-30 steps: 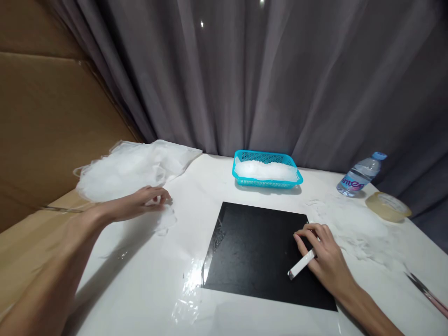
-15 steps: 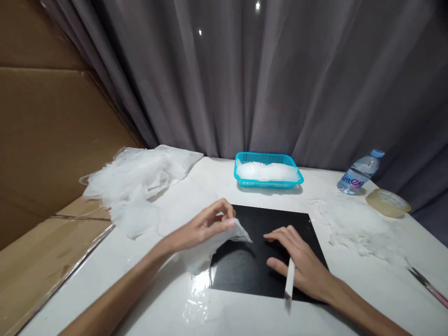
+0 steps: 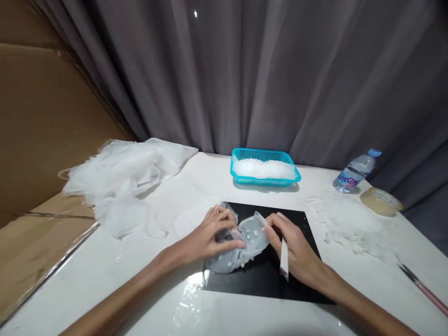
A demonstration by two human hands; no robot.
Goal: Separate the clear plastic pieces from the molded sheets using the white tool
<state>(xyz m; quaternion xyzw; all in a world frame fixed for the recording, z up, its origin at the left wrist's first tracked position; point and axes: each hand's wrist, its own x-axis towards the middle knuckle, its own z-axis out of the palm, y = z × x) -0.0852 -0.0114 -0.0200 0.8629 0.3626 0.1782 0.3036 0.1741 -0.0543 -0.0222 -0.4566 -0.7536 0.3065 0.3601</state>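
A sheer, whitish piece of thin material [image 3: 255,237] with small white dots lies over the black board [image 3: 252,284], folded and crumpled. My left hand [image 3: 217,233] is closed on its middle, thumb toward me. At the right end, my right hand [image 3: 297,247] pinches the edge between thumb and fingers. A slim white stick-like tool [image 3: 283,261] with a dark reddish tip is also tucked in my right hand, pointing down toward me. Its upper part is hidden by the hand.
A blue basket [image 3: 266,180] with white material stands at the back. Sheer white pieces [image 3: 115,172] are heaped at left, beside cardboard [image 3: 45,116]. At right are white scraps [image 3: 357,228], a water bottle [image 3: 357,172], a tape roll [image 3: 381,202] and scissors [image 3: 422,287].
The sheer piece has come over the black board and is spread wider. My right hand has moved up and taken its edge, while my left has shifted its hold.
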